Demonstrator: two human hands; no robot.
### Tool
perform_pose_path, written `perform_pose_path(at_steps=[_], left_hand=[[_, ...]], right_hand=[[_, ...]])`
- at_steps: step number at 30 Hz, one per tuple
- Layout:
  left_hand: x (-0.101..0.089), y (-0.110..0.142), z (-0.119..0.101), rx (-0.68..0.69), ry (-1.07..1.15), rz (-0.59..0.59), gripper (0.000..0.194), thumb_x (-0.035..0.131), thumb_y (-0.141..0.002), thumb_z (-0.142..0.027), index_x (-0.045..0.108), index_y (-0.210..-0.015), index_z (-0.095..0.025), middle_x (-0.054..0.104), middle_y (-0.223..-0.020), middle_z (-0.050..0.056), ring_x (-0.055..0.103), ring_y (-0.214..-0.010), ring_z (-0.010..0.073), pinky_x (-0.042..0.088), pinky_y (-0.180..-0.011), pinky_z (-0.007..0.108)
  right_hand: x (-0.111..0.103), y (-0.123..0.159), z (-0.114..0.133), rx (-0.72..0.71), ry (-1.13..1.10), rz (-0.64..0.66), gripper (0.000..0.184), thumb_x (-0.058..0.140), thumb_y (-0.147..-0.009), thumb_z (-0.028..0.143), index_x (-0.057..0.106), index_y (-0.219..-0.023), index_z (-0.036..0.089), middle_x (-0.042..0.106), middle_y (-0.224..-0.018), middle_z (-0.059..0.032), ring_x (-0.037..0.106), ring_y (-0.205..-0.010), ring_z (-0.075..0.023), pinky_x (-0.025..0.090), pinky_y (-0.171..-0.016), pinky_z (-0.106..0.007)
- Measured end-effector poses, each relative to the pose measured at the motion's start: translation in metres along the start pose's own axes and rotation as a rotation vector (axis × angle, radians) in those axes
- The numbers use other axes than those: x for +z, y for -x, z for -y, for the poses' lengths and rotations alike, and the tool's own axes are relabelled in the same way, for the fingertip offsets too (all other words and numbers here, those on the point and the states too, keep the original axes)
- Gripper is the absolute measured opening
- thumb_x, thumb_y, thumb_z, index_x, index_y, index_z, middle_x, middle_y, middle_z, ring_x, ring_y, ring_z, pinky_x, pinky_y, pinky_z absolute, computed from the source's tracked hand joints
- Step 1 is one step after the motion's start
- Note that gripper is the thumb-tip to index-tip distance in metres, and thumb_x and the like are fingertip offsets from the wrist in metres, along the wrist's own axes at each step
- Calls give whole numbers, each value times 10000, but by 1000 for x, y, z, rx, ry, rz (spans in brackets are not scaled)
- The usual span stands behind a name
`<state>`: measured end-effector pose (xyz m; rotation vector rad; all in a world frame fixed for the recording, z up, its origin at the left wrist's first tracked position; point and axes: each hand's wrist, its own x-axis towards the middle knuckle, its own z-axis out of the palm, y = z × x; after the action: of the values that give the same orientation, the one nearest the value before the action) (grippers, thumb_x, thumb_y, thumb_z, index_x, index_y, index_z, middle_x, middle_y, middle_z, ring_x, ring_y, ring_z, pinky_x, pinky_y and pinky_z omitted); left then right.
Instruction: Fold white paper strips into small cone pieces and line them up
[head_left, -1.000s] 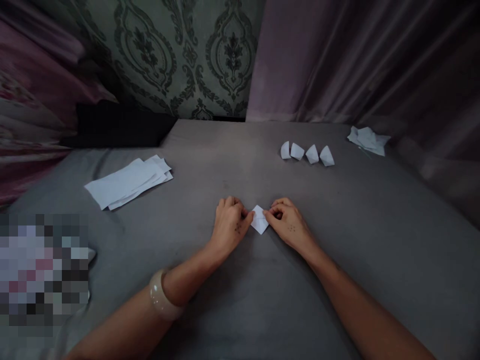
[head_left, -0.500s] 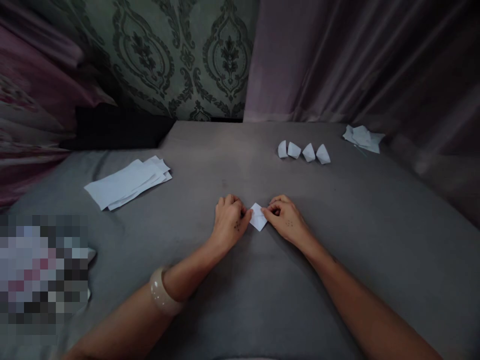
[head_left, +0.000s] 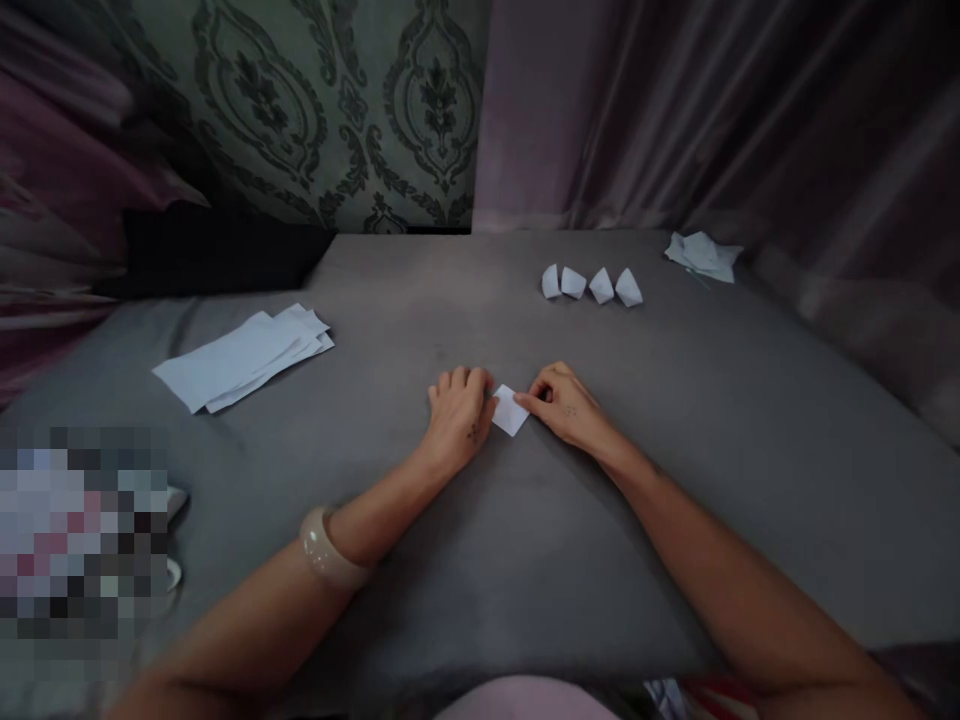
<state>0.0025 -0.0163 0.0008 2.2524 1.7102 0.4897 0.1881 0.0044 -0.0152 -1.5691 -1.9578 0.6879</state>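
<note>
At the left corner of the paper square point(head_left: 511, 412), the left hand point(head_left: 456, 418) has straighter fingers than before; I cannot tell whether it grips. Between the hands, the square looks white, diamond-set, its right corner pinched by the right hand point(head_left: 566, 408).

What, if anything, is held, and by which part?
A small white paper square: the right hand pinches its right corner; left hand touches its left corner, grip unclear.

Open right — paper shapes point(head_left: 602, 288) ahead; near-left corner point(head_left: 75, 540) unclear.
</note>
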Motion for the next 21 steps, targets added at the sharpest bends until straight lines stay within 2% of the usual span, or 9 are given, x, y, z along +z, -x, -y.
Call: perform_pose_path(at_steps=[3, 7, 9, 11, 13, 16, 17, 19, 21], left_hand=[[-2, -1, 0, 218, -47, 43, 260, 380, -939, -208, 571, -1116, -217, 573, -1094, 81, 460, -946, 236, 335, -765, 358], [-2, -1, 2, 446, -165, 90, 258, 370, -947, -179, 615, -1028, -177, 597, -1035, 86, 479, -928, 228, 335, -758, 348], [-4, 0, 2, 506, -249, 100, 254, 377, -948, -176, 622, -1006, -145, 600, -1015, 99, 494, -925, 229, 342, -764, 348], [-6, 2, -1, 543, -327, 122, 269, 369, -951, -169, 625, -1011, -116, 603, -998, 110, 509, -913, 230, 350, -766, 351], [-9, 4, -4, 558, -384, 141, 284, 357, -950, -150, 624, -1031, -93, 606, -996, 120, 521, -910, 234, 359, -764, 353], [-14, 8, -8, 569, -420, 162, 286, 361, -939, -126, 627, -1032, -80, 607, -1007, 129, 532, -921, 240, 374, -753, 354], [-15, 9, -9, 569, -422, 168, 281, 368, -932, -120, 627, -1033, -78, 607, -1013, 130, 533, -926, 244, 379, -750, 355], [-17, 12, -11, 559, -421, 178, 280, 378, -917, -108, 621, -1053, -74, 604, -1029, 132, 535, -935, 250, 393, -748, 359], [-17, 15, -12, 533, -417, 173, 295, 375, -907, -99, 606, -1089, -73, 600, -1042, 132, 535, -942, 253, 408, -746, 360]], right_hand=[[-3, -2, -4, -46, 11, 25, 238, 639, -787, 406, 584, -720, 184, 494, -838, -13, 479, -690, -125, 402, -660, -265], [-8, -3, -4, -78, 34, 60, 190, 636, -780, 367, 601, -746, 183, 500, -823, -18, 481, -701, -129, 402, -661, -261], [-18, 4, -4, -59, 49, 70, 164, 630, -768, 345, 617, -766, 181, 518, -825, -23, 493, -705, -132, 404, -662, -263], [-41, 22, -6, -4, 46, 144, 163, 625, -750, 337, 628, -772, 175, 545, -798, -23, 507, -694, -134, 402, -653, -265], [-75, 49, -8, 107, -15, 400, 197, 618, -738, 366, 637, -750, 170, 570, -703, -8, 504, -628, -129, 388, -596, -256], [-124, 90, -1, 349, -41, 1023, 227, 674, -687, 377, 683, -722, 152, 596, -611, -3, 517, -546, -124, 375, -536, -244], [-132, 98, 5, 403, -34, 1161, 230, 676, -688, 368, 697, -744, 146, 601, -602, -3, 527, -533, -126, 382, -527, -243], [-130, 100, 19, 319, -27, 1187, 229, 629, -747, 357, 700, -738, 139, 608, -611, -8, 545, -557, -131, 395, -543, -242], [-104, 87, 34, 45, -22, 912, 235, 549, -826, 325, 696, -762, 154, 637, -684, -17, 574, -643, -146, 423, -609, -255]])
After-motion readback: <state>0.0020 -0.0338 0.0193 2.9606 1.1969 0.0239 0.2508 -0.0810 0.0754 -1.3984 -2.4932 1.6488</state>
